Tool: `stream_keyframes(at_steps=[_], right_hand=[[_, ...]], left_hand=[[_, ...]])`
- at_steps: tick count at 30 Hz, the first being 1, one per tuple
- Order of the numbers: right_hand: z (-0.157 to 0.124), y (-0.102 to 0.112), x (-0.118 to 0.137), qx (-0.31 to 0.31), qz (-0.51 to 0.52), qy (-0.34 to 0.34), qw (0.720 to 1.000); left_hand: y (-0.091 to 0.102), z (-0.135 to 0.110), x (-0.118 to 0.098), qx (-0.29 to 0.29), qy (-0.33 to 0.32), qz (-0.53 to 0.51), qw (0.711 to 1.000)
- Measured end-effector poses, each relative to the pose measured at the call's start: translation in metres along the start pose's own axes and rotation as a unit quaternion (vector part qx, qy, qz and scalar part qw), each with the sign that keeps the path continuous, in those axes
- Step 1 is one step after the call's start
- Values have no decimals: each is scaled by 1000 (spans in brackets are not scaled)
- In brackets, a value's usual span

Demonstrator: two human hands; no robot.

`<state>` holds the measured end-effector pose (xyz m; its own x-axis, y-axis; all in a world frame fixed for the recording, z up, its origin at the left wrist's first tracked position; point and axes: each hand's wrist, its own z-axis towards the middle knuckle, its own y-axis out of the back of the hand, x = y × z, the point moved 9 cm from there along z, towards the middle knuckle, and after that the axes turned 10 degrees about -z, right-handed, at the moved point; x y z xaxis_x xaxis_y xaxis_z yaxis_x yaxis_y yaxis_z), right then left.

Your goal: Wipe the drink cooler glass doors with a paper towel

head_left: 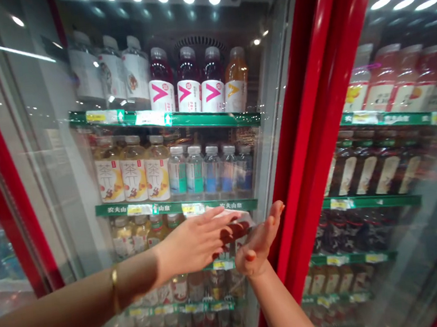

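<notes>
Head view: your left hand lies flat across a small white slip, its grip unclear; your right hand is open, fingers spread, beside a red cooler door frame.

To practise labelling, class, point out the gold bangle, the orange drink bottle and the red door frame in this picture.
Gold bangle [115, 290]: head view, on its band.
Orange drink bottle [236, 71]: head view, on its body above the label.
Red door frame [309, 120]: head view, on its upright.
</notes>
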<state>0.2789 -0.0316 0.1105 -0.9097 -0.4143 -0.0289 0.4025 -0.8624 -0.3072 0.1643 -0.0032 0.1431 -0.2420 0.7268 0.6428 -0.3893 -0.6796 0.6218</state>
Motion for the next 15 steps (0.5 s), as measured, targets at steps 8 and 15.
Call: stream_keyframes(at_steps=[8, 15], right_hand=[[1, 3, -1, -49, -14, -38, 998], [17, -5, 11, 35, -61, 37, 997]], left_hand=[[25, 45, 46, -3, 123, 59, 991], [-22, -93, -13, -12, 71, -2, 997]])
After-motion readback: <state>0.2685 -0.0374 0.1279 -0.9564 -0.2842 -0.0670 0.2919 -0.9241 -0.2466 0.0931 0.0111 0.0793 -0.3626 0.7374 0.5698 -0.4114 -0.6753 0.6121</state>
